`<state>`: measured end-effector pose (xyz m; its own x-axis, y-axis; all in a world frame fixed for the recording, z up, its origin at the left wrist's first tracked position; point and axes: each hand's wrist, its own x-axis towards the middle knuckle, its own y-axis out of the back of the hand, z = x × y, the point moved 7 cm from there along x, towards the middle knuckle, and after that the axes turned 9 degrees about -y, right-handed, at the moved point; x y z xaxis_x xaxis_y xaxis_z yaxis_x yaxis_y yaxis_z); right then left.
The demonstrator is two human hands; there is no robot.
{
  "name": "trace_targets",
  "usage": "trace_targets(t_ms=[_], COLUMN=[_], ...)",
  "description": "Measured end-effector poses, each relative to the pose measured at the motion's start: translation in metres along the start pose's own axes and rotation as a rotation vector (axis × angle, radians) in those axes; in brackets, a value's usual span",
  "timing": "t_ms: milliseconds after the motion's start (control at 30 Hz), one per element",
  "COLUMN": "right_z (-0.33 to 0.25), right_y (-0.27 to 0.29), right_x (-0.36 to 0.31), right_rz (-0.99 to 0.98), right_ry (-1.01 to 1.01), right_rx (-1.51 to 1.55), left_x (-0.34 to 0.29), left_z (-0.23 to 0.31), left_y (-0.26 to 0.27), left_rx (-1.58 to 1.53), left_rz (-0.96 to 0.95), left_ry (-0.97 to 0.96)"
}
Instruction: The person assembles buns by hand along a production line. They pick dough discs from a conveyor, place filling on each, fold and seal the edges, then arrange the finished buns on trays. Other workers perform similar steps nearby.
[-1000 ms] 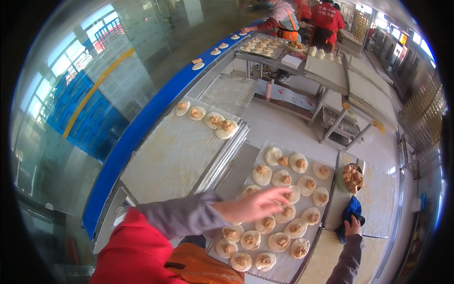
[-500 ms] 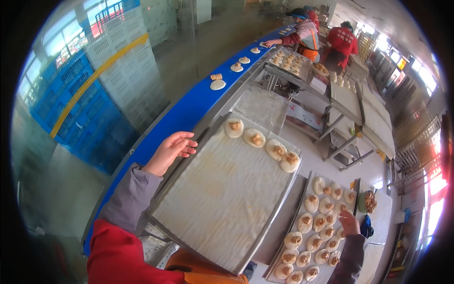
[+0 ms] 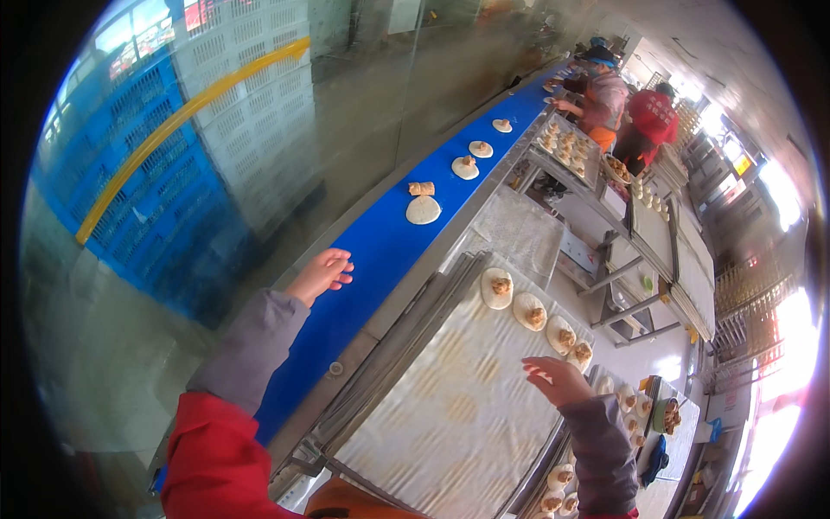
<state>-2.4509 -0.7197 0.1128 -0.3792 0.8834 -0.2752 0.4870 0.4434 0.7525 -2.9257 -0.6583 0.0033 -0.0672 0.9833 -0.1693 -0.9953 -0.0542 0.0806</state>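
Observation:
My left hand (image 3: 322, 275) hangs over the blue conveyor belt (image 3: 367, 238), fingers loosely bent with nothing in them. My right hand (image 3: 555, 381) is above the right side of a paper-lined tray (image 3: 467, 406), its fingers stretched out and empty. Along the tray's far edge lies a row of several flat dough rounds topped with brown filling, one of them a dough round (image 3: 497, 289) at the far left corner. Up the belt from my left hand is a bare dough round (image 3: 424, 210) with a piece of filling (image 3: 421, 188) just beyond it. Farther along come more topped dough rounds (image 3: 465, 168).
A second tray of topped dough rounds (image 3: 560, 477) stands at the right, partly hidden by my right arm. Past it is a bowl of filling (image 3: 667, 416). Stacked crates (image 3: 147, 190) rise at the left. Farther off, a co-worker (image 3: 603, 102) reaches toward the belt.
My right hand has moved left from the filled tray to above the lined tray. My left hand is now over the belt instead of beside the tray's edge. The view has shifted.

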Motion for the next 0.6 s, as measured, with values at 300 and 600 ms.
trace_targets(t_ms=[300, 600], right_z=[-0.104, -0.134], right_y=[-0.08, -0.163], right_x=[0.109, 0.346], right_rz=[-0.229, 0.167], right_ry=[0.294, 0.176], right_rx=[-0.249, -0.198], left_x=[0.131, 0.144], left_z=[-0.081, -0.042], left_y=[0.002, -0.009], left_rx=[0.252, 0.818], left_rz=[0.317, 0.365], left_ry=[-0.101, -0.587])
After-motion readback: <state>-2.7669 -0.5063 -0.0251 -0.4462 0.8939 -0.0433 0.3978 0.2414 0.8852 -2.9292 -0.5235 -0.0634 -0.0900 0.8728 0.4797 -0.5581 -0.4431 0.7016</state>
